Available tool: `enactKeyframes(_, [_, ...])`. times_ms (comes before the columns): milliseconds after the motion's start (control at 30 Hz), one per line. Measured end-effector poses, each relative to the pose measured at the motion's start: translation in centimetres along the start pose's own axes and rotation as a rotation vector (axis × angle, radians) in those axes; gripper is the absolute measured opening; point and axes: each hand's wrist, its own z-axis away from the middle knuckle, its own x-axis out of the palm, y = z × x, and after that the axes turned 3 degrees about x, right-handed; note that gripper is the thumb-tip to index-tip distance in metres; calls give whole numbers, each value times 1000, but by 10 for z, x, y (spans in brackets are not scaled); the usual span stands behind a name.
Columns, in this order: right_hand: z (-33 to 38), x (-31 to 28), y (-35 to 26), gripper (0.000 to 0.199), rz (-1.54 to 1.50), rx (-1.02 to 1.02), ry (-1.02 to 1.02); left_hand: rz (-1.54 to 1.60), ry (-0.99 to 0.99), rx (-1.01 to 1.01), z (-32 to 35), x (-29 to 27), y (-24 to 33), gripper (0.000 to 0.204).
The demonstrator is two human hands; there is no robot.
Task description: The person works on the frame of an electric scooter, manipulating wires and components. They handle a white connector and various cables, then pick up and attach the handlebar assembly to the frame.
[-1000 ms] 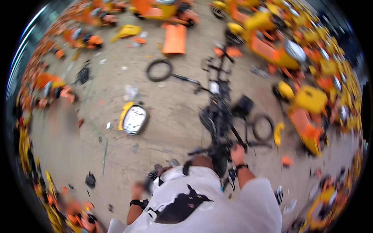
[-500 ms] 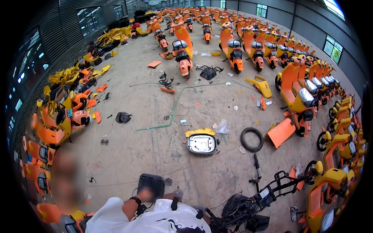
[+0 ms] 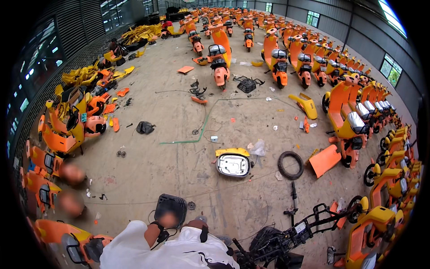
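My left hand (image 3: 168, 219) lies over the lower part of a black, rectangular plastic piece (image 3: 172, 202) with rounded corners, close in front of my body. A blur covers the hand, so its fingers and grip cannot be made out. Around the left wrist is a black band (image 3: 156, 224). A dark cable (image 3: 160, 237) runs beside the wrist. My right hand does not show. To the right of my lap lies a stripped black scooter frame (image 3: 301, 227), with wheel and handlebar parts. A small dark ring (image 3: 191, 206) rests on the floor beside the plastic piece.
A silver-lined tub (image 3: 233, 165) sits ahead beside a yellow panel (image 3: 232, 152). Right of it are a black tyre (image 3: 290, 165) and an orange panel (image 3: 325, 161). Orange-and-yellow scooters (image 3: 347, 119) stand in rows. Partly dismantled scooters (image 3: 67, 130) and yellow panel heaps line the left.
The view has turned slightly to the left, so distant things sit farther right. My left hand stays over the black plastic piece.
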Motion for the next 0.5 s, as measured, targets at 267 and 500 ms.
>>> enactKeyframes(267, [-7,10,12,65,-86,81,31,38,-141,-165,-44,1,32,26])
enactKeyframes(500, [-47,62,51,69,113,-25,110,9,-203,-251,-32,-10,43,28])
